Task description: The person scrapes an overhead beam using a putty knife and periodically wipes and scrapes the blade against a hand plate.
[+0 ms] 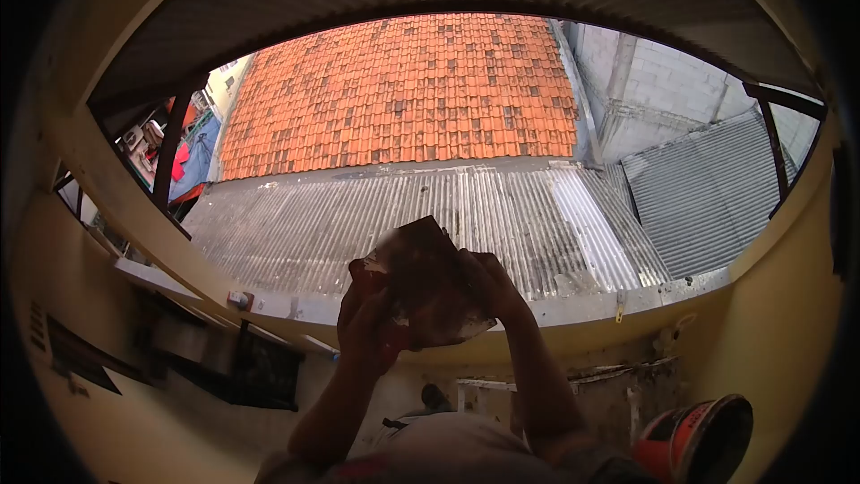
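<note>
Dark brown angular slab with pale patches point(428, 282): held up between both hands, seen against the pale narrow ledge point(667, 296) and grey corrugated roof point(358, 220).
Left hand point(367, 318): fingers wrapped on the slab's left side.
Right hand point(493, 285): fingers curled on the slab's right edge.
Orange tiled roof point(403, 99): seen beyond the corrugated one.
Red-and-black round bucket point(685, 437): seen at the lower right.
</note>
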`<state>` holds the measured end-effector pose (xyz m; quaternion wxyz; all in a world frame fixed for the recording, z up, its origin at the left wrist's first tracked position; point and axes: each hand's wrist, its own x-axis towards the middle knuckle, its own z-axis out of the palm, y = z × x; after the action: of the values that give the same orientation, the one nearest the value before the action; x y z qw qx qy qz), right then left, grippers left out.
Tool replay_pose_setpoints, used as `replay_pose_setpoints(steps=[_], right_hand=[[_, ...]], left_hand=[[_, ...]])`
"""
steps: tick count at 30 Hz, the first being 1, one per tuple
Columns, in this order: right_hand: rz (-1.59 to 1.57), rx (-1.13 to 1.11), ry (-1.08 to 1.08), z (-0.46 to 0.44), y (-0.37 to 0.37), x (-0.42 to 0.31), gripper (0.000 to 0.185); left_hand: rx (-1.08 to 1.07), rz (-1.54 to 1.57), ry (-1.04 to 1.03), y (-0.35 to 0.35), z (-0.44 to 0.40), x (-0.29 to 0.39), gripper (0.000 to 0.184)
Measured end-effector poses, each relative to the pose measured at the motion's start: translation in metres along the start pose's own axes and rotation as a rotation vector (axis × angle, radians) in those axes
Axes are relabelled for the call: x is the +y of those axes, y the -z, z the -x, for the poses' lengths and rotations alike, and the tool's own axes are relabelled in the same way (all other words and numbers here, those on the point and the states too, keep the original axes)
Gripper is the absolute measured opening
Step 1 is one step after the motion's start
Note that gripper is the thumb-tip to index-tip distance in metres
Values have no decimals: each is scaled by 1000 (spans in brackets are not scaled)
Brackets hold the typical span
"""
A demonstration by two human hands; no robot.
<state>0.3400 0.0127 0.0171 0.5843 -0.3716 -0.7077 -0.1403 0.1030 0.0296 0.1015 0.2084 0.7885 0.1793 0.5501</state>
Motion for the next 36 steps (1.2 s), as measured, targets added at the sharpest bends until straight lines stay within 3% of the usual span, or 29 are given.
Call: replay_pose_setpoints(steps=[2, 3, 5, 6, 7, 9, 10, 12, 13, 15, 16, 18, 20, 22, 24, 27, 29, 32, 36], right_hand=[[-336, -73, -501, 24, -9, 10, 32], [-430, -94, -616, 19, -8, 8, 30], [-664, -190, -823, -10, 3, -6, 30], [-745, -234, -858, -16, 3, -11, 32], [-822, -278, -896, -23, 2, -15, 35], [-699, -235, -762, -16, -8, -17, 41], [-816, -291, -1014, -22, -3, -24, 44], [-765, -311, -892, -9, -7, -16, 46], [-762, -308, -837, -6, -13, -14, 47], [-756, -297, -729, 0, -25, -11, 47], [-579, -99, -371, 2, -41, -7, 47], [-403, 91, -3, 9, -45, -2, 48], [-1150, -468, -1111, 10, -18, -4, 35], [-747, -615, -836, 26, -33, -1, 33], [-634, -698, -916, 40, -51, -11, 42], [-704, -695, -1207, 37, -56, -19, 53], [-582, -683, -1271, 26, -47, -18, 54], [-470, -599, -1300, 7, -17, -16, 54], [-415, -556, -1363, -11, 24, -5, 53]], left_hand=[[3, 33, 103, -5, 2, 8, 41], [7, 39, 135, -8, 3, 13, 39], [267, 954, 840, -9, -3, 16, 35], [272, 940, 827, -7, -2, 17, 35], [164, 632, 625, -4, 1, 18, 35], [75, 325, 400, -2, 12, 9, 34], [131, 342, 429, -6, 17, 2, 34], [198, 357, 453, -4, 20, -2, 34], [68, 49, 191, 5, 16, 1, 30], [-56, -269, -64, 10, 21, 2, 32], [79, 237, 280, 4, 28, 0, 32], [232, 748, 600, 4, 32, -5, 32], [188, 735, 604, 16, 26, -9, 32], [221, 666, 529, 27, 16, -14, 31], [282, 585, 438, 42, 11, -10, 29], [380, 966, 460, 61, -17, -2, 29], [398, 923, 463, 71, -11, -10, 30], [331, 1018, 593, 84, 20, -13, 35], [263, 978, 796, 65, 69, 5, 59]])
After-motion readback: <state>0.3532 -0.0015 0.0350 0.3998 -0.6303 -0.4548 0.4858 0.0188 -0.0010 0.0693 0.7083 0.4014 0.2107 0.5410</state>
